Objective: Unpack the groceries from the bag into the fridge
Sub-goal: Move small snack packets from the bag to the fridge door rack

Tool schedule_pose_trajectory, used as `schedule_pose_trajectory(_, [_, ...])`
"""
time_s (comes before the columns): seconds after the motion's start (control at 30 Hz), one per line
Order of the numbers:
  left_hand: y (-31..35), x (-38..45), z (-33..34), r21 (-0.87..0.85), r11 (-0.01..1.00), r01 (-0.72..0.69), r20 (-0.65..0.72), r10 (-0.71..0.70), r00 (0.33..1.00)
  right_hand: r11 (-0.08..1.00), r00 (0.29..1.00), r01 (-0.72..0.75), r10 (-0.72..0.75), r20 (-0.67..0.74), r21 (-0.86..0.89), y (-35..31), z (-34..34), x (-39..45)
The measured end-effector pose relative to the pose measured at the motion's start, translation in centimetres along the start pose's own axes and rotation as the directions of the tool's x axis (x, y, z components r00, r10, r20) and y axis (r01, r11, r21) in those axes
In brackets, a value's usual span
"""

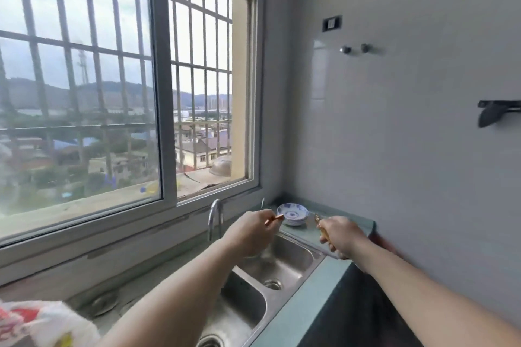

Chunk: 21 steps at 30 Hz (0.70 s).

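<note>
Stainless steel double sink (296, 255): both basins look empty from my view, drains bare. Stack of blue-and-white dishes (292, 213) on the far counter, right of the tap (215, 217). My left hand (251, 231) is closed on a thin copper-coloured utensil (275, 219) over the sink; my right hand (339, 236) grips a similar yellowish piece (322, 229). White-and-red plastic bag (42, 324) near left; contents hidden.

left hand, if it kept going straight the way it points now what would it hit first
Most likely the stack of blue-and-white bowls on the counter corner. The left hand, closed on a thin reddish-tipped stick, points up and right over the sink toward them. Depth is unclear, so it might pass just short.
</note>
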<state>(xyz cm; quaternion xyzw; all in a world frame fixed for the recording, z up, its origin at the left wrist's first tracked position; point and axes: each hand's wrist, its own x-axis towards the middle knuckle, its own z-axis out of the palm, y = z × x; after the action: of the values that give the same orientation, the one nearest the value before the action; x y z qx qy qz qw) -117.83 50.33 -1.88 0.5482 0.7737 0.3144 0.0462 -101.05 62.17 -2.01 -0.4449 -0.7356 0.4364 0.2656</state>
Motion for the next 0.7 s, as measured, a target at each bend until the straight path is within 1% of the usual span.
schedule_pose_trajectory(0.13, [8.6,1.7,4.6,-0.024,0.993,-0.112,0.048,0.113,0.992,1.0,0.987,-0.024,0.025,-0.157,0.009,3.6,-8.7,-1.4])
schedule_pose_trajectory(0.23, [15.4,3.0,8.0,-0.055,0.979,-0.198,0.107,0.203,0.973,0.998,0.959,-0.061,0.064,-0.275,0.019,6.0,-15.2,-3.3])
schedule_pose_trajectory(0.33, [21.5,4.3,11.1,-0.142,0.939,-0.313,0.152,0.333,0.931,0.993,0.916,-0.09,0.115,-0.384,0.082,7.7,-21.1,-5.3])
schedule_pose_trajectory(0.4, [25.1,5.5,13.2,-0.197,0.901,-0.386,0.163,0.418,0.894,0.99,0.882,-0.106,0.137,-0.451,0.094,8.7,-24.5,-6.8])
schedule_pose_trajectory(0.5, [30.0,7.0,16.6,-0.256,0.833,-0.49,0.178,0.539,0.824,0.984,0.794,-0.164,0.174,-0.583,0.071,9.9,-28.9,-9.4])
schedule_pose_trajectory(0.6, [34.4,7.3,19.9,-0.336,0.725,-0.601,0.18,0.676,0.715,0.968,0.668,-0.245,0.204,-0.716,0.048,11.1,-32.8,-12.4])
schedule_pose_trajectory(0.7, [38.4,7.2,22.6,-0.414,0.605,-0.68,0.167,0.785,0.597,0.937,0.547,-0.35,0.214,-0.809,0.012,12.3,-35.7,-15.5])
